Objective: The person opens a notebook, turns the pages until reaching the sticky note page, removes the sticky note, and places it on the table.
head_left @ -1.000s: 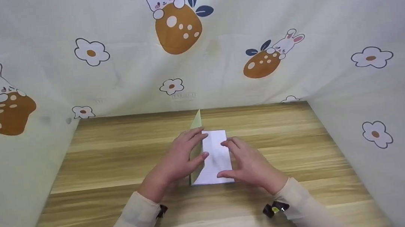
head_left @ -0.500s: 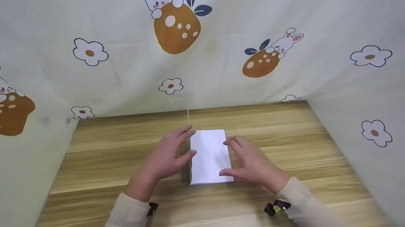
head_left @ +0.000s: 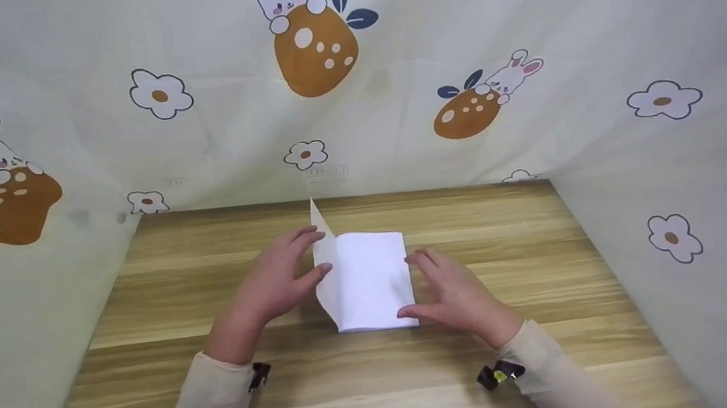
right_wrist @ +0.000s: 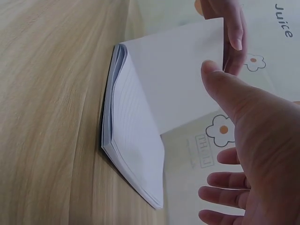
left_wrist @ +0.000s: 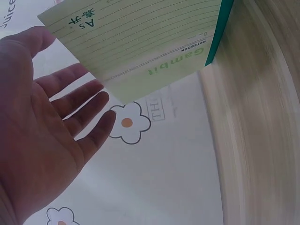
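A notebook [head_left: 375, 280] lies on the table with its front cover [head_left: 326, 269] raised at the left and a white page facing up. The cover's pale green outside, with ruled lines and the word "Gambit", shows in the left wrist view. My left hand [head_left: 276, 274] is at the free edge of the cover, fingers spread and fingertips right at that edge. At the notebook's right side is my right hand [head_left: 457, 292], its thumb over the lower right of the page in the head view. Its fingers [right_wrist: 225, 194] are loosely spread and hold nothing.
The wood-grain table [head_left: 178, 304] runs out to both sides of the notebook. A pale cloth [head_left: 389, 59] printed with rabbits and flowers rises behind the table and along both sides. Dark wrist mounts [head_left: 499, 373] sit at the sleeves.
My left hand has moved left, and the cover has swung from leaning right, through upright, to leaning left, uncovering the whole page. My right hand has barely moved.
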The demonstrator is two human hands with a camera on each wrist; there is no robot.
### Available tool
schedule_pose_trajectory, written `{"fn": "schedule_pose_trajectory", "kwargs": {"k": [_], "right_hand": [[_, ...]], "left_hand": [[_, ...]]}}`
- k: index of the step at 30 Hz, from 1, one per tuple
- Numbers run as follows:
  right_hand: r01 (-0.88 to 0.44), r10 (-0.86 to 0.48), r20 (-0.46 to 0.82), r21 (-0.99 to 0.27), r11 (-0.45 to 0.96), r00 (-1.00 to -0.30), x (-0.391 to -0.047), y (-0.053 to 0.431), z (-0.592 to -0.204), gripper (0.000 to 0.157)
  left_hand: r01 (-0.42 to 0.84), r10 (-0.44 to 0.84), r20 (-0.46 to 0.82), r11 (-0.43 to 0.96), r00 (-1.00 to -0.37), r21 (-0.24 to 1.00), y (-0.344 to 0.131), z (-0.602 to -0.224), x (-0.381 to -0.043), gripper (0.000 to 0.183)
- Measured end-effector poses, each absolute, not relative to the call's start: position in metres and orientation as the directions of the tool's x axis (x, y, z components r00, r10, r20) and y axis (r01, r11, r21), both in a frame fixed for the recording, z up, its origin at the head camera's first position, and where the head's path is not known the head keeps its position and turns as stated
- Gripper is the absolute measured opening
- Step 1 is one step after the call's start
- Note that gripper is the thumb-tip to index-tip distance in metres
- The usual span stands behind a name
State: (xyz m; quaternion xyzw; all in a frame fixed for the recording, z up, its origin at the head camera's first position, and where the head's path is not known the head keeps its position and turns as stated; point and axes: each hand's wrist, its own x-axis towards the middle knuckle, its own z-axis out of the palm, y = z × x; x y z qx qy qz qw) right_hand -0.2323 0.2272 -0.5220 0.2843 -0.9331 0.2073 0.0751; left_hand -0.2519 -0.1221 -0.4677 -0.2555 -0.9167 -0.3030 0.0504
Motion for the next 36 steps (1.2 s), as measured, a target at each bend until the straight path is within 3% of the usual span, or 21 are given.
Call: {"fn": "schedule_pose_trajectory", "kwargs": {"k": [19, 36], "right_hand": [[-0.536, -0.482, 0.236, -0.385, 0.751, -0.844, -0.231, 0.234, -0.525, 0.092], [-0.517, -0.467, 0.222, -0.383, 0.766, -0.856, -0.229, 0.238, -0.534, 0.092]], "left_hand": [[0.307, 0.281, 0.127, 0.821, -0.951, 0.482, -0.149, -0.482, -0.249, 0.046], [0.297, 0.325, 0.022, 0.832, -0.946, 0.469, -0.154, -0.514, -0.249, 0.047]]}}
